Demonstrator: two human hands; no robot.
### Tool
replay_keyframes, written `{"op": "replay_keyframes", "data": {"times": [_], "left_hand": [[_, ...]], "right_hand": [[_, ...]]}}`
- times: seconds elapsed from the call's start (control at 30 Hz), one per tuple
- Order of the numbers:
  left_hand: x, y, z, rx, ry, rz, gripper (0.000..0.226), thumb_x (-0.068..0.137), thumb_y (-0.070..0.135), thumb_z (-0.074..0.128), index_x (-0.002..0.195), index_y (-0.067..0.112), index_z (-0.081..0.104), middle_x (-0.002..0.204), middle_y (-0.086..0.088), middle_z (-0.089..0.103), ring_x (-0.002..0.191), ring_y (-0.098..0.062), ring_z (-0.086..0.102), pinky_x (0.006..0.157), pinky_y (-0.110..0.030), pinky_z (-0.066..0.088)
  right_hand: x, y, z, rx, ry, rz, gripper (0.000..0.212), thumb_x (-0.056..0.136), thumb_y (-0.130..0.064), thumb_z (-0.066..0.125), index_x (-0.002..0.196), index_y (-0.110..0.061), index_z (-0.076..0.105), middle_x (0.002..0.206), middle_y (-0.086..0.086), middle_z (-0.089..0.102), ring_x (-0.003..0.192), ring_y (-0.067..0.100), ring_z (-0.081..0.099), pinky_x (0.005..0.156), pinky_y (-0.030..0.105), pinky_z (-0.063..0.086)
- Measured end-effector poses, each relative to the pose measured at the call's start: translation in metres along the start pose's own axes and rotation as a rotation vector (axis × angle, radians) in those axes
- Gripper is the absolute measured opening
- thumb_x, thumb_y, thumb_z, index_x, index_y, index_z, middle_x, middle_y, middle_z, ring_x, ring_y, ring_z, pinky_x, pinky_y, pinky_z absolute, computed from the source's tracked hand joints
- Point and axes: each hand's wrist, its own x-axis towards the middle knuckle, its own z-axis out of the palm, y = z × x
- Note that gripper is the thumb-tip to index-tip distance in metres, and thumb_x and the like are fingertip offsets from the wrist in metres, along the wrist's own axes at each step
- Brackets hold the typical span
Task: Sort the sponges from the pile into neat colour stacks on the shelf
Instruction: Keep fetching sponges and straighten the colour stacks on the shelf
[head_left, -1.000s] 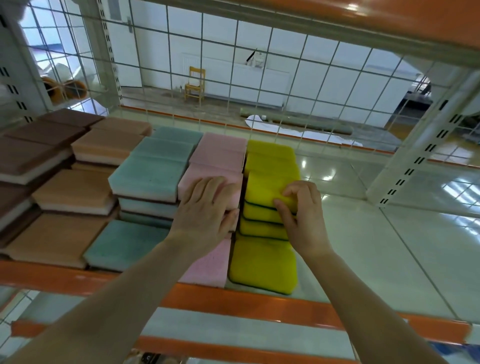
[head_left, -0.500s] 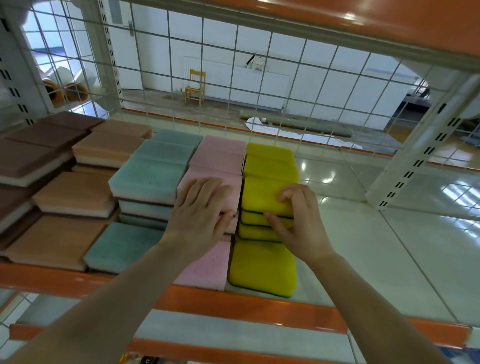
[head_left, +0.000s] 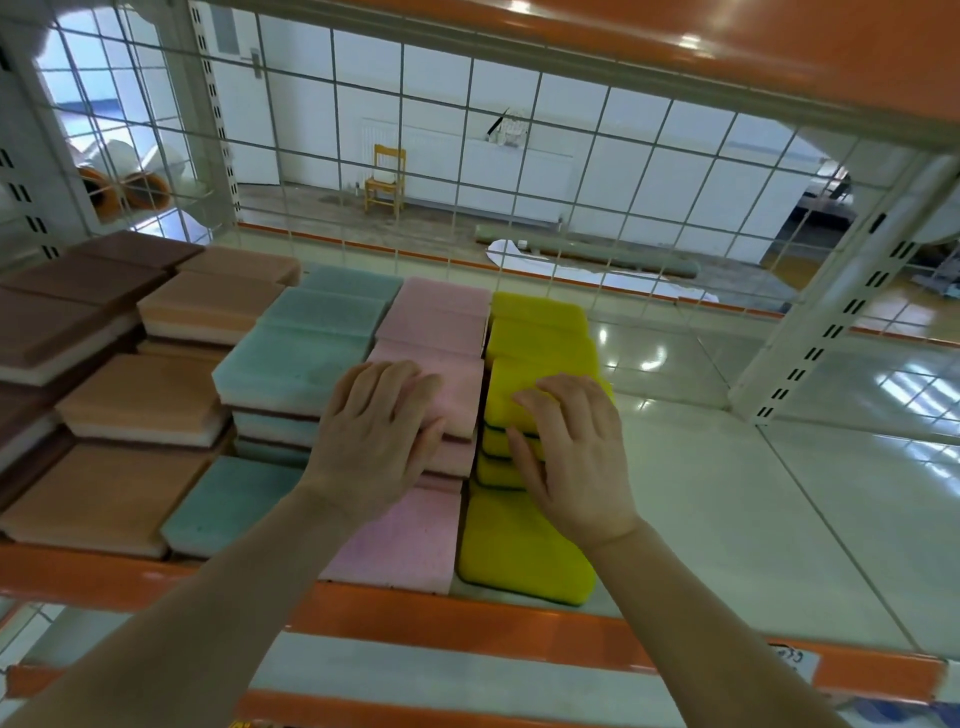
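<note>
The yellow stack (head_left: 540, 400) was being squared under the flat, relaxed right hand (head_left: 569, 447), the flat left hand (head_left: 376, 431) steadying the pink stack (head_left: 441, 374); edge alignment seemed needed next.

Yellow sponges (head_left: 540, 332): matt, fine-pored foam with dark scouring backing. Pink sponges (head_left: 436, 317) and teal sponges (head_left: 311, 322): matt, grainy foam. Shelf (head_left: 779, 519): glossy pale painted metal, reflecting lights. Front rail (head_left: 467, 618): glossy orange metal. Far wire mesh (head_left: 571, 156): white-coated metal. Far chair (head_left: 385, 179): wood.
</note>
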Motion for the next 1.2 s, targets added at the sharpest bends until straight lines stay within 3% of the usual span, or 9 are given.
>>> {"op": "replay_keyframes", "data": {"times": [0.2,0.37,0.6,0.83,1.0,1.1,1.2], "left_hand": [[0.000,-0.003,0.011,0.053,0.073,0.017,0.036,0.099,0.037,0.026,0.111,0.011,0.048,0.110,-0.011,0.043,0.095,-0.029,0.043,0.084,-0.039,0.034],[0.001,-0.004,0.018,0.062,0.082,0.004,0.032,0.095,0.038,0.033,0.108,0.014,0.049,0.109,-0.010,0.043,0.093,-0.029,0.042,0.083,-0.038,0.032],[0.004,0.001,0.008,-0.015,0.022,-0.052,0.029,0.087,0.035,0.042,0.107,0.015,0.048,0.109,-0.008,0.041,0.096,-0.028,0.040,0.085,-0.038,0.030],[-0.009,0.001,-0.021,-0.077,-0.020,-0.130,0.039,0.095,0.038,0.035,0.119,0.011,0.048,0.119,-0.014,0.051,0.104,-0.030,0.043,0.092,-0.040,0.030],[-0.028,-0.025,-0.047,-0.029,-0.032,-0.234,0.037,0.090,0.034,0.042,0.118,0.012,0.049,0.119,-0.015,0.051,0.105,-0.033,0.043,0.090,-0.043,0.031],[-0.038,-0.048,-0.063,-0.011,-0.052,-0.292,0.038,0.089,0.032,0.042,0.118,0.009,0.051,0.117,-0.016,0.052,0.105,-0.033,0.043,0.095,-0.044,0.030],[-0.045,-0.072,-0.070,0.031,-0.093,-0.264,0.044,0.091,0.032,0.039,0.120,0.003,0.054,0.119,-0.019,0.055,0.110,-0.033,0.044,0.101,-0.044,0.029]], "right_hand": [[-0.003,-0.003,0.021,-0.142,0.026,-0.005,0.024,0.096,-0.034,0.036,0.108,-0.018,0.050,0.101,0.008,0.067,0.097,0.021,0.049,0.083,0.033,0.034],[-0.003,0.000,0.027,-0.127,0.029,-0.017,0.028,0.099,-0.036,0.029,0.107,-0.019,0.050,0.101,0.008,0.065,0.095,0.022,0.049,0.080,0.033,0.034],[0.001,-0.004,0.017,-0.071,-0.016,0.047,0.023,0.089,-0.033,0.045,0.108,-0.019,0.049,0.103,0.009,0.065,0.097,0.021,0.048,0.082,0.033,0.032],[-0.006,-0.019,-0.001,0.012,-0.058,0.047,0.023,0.094,-0.031,0.041,0.112,-0.017,0.050,0.107,0.011,0.061,0.101,0.027,0.050,0.086,0.034,0.035],[-0.002,-0.043,0.002,0.019,-0.049,0.015,0.025,0.087,-0.024,0.050,0.110,-0.015,0.050,0.105,0.012,0.061,0.102,0.026,0.048,0.088,0.034,0.036],[0.018,-0.061,0.008,0.046,-0.032,-0.033,0.028,0.084,-0.022,0.051,0.110,-0.012,0.050,0.110,0.009,0.052,0.103,0.027,0.045,0.091,0.035,0.035],[0.039,-0.082,0.022,0.061,-0.040,-0.015,0.031,0.085,-0.022,0.051,0.112,-0.007,0.055,0.112,0.013,0.056,0.105,0.029,0.045,0.095,0.038,0.034]]}}
